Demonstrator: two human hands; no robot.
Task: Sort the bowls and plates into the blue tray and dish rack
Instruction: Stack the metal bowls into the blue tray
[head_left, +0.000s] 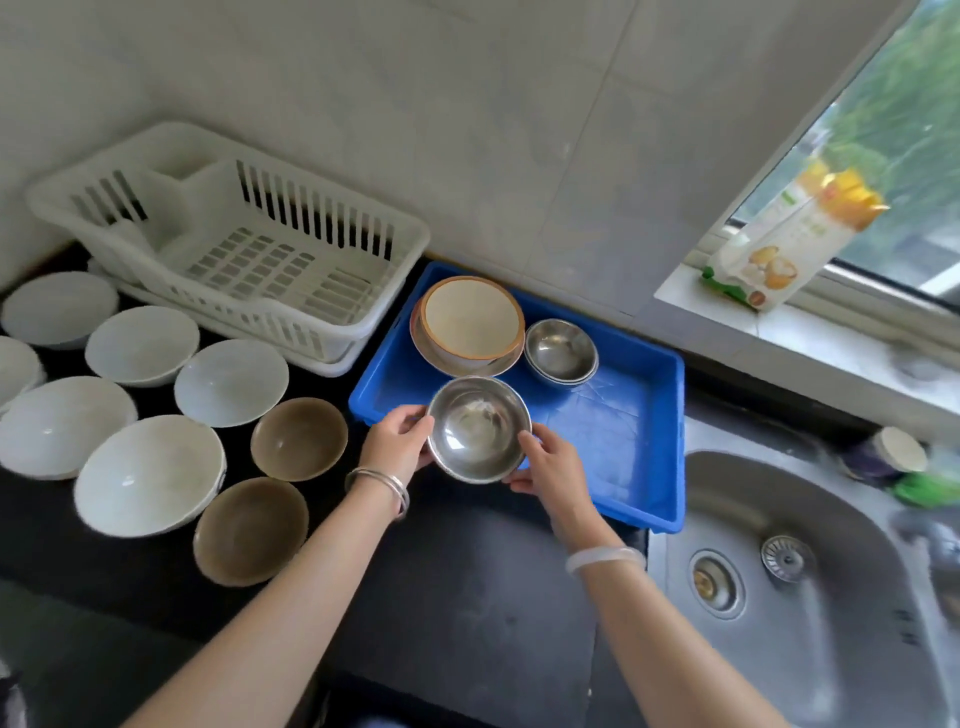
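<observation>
Holding a steel bowl (478, 428) w/ both hands at the near-left corner of the blue tray (613, 441). L hand (395, 441) grips the bowl's left side, fingers curled round the rim. R hand (550, 462) grips its near-right side the same way. Bowl upright, mouth up. Whether it rests on the tray's edge or hangs just above it cannot be told.

Step in hand (judged): putting one metal bowl into the tray. Next move prob. calls for carrying it toward the tray's far side and centring it over the stack of steel bowls (561, 351). It should then go down level so it nests, and both grips let go. A tilted bowl would likely jam or clatter.

Tray contents: at far left, a cream bowl (470, 317) w/ brown rim sits on a plate (457, 366). The steel stack stands just right of that pair. The tray's near-right floor shows bare blue.

Dish rack (234, 249), white, left of and behind the tray: only its own slats and a side compartment show, no dish seen in it. Rack step judged not yet begun.

Left of the tray, on the dark counter (467, 597): several white bowls (143, 343). Two brown bowls (298, 439) lie nearest the tray. All unsorted. Sink (779, 571) lies right of the tray.
</observation>
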